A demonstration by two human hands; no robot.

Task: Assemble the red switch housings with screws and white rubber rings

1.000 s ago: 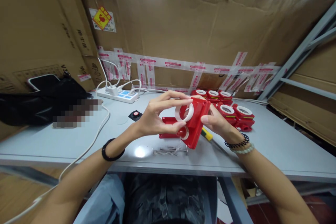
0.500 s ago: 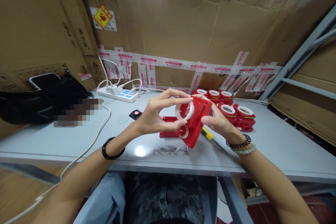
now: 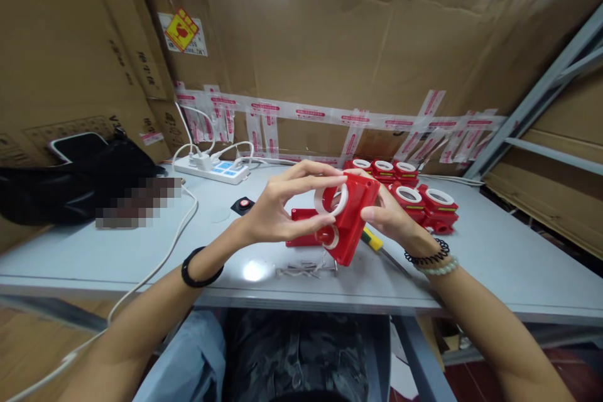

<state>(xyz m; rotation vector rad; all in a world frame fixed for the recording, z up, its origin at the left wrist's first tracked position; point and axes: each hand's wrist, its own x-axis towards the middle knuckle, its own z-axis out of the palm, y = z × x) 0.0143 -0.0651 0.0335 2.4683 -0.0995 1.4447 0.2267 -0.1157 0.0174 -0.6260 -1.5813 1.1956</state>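
My right hand (image 3: 391, 213) grips a red plastic housing (image 3: 358, 210) by its right side, tilted up above the table. My left hand (image 3: 276, 204) pinches a white ring (image 3: 343, 199) between thumb and fingers at the large round opening in the housing's face. A smaller round port with a pale rim (image 3: 334, 237) is below that ring. Behind the housing, partly hidden, a flat red piece (image 3: 301, 235) lies on the table. A screwdriver with a yellow and green handle (image 3: 372, 239) rests under my right hand. Several screws (image 3: 306, 269) lie near the front edge.
Several red housings with white rings (image 3: 440, 198) stand at the back right. A small black part with a red centre (image 3: 244, 204) lies left of my left hand. Further back are a power strip (image 3: 211, 169) and, at left, a black bag (image 3: 70, 182). Cardboard (image 3: 301, 44) walls the back.
Both hands keep nearly the same hold on the ring and the housing. The view has shifted very slightly.
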